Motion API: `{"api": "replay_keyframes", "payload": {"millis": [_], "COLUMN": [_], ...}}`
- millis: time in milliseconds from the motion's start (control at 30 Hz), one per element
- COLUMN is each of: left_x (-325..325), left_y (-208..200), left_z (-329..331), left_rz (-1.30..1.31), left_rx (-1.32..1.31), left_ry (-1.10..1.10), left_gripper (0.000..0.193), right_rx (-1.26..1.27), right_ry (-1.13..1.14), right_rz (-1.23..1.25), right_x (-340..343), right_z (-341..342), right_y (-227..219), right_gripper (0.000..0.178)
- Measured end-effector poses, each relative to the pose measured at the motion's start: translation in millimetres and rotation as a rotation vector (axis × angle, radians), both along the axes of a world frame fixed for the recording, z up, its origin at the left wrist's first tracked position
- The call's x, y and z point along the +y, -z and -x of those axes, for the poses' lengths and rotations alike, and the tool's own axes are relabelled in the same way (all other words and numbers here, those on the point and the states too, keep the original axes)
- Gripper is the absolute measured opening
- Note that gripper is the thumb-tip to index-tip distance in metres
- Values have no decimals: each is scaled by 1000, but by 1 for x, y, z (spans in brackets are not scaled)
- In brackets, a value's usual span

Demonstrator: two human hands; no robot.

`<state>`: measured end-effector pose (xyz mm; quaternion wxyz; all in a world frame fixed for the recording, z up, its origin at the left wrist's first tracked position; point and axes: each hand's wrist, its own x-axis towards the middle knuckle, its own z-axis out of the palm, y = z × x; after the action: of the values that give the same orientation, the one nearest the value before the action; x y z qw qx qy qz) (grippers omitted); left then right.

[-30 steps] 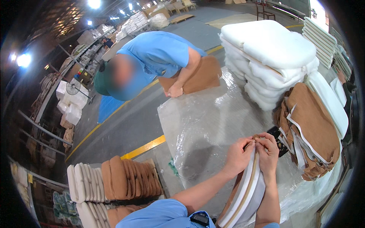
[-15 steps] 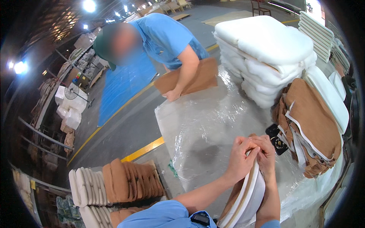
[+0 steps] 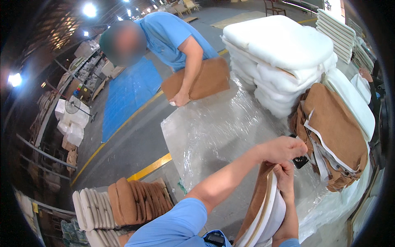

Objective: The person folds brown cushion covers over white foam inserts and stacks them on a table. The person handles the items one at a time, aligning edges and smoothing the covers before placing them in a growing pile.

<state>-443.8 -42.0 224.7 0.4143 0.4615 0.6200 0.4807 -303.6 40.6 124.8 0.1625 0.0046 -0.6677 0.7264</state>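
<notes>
A cushion [image 3: 275, 210] with a brown fabric face, white sides and a tan strip along its edge stands on end close to my body. Its upper corner is gripped by my right hand [image 3: 284, 176], the thumb pressed on the edge. Just above that corner is my left hand [image 3: 286, 149], stretched across past the right one with its fingers curled together. Whatever it may pinch is too small to make out. Beneath both hands lies a work table [image 3: 205, 140] covered in clear plastic film.
Across the table a person in a blue shirt handles a brown cushion cover [image 3: 205, 82]. White padded cushions [image 3: 284, 45] are piled at the far right, near a stack of brown covers [image 3: 335, 127] and a black object [image 3: 301, 161]. Finished-looking cushions [image 3: 138, 201] stand at lower left.
My left hand has come off the cushion's corner and swung up and right. My right hand stays at the corner. The co-worker's brown cover has tilted slightly.
</notes>
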Motion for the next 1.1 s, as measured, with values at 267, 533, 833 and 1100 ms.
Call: {"api": "replay_keyframes", "payload": {"millis": [267,533,833,1100], "left_x": [3,-17,-28,-31], "left_y": [-24,-16,40,87], "left_z": [-28,-37,-11,4], "left_rz": [207,247,-404,-269], "left_rx": [415,471,-181,-600], "left_ry": [129,135,-584,-695], "left_gripper": [67,64,48,75], "right_rx": [-41,0,105,127], "right_ry": [224,215,19,9], "right_rz": [-43,-412,-23,555], "right_x": [-6,-23,-14,50], "right_z": [-31,-48,-8,71], "right_y": [54,33,-16,-23], "right_gripper": [63,56,14,51]}}
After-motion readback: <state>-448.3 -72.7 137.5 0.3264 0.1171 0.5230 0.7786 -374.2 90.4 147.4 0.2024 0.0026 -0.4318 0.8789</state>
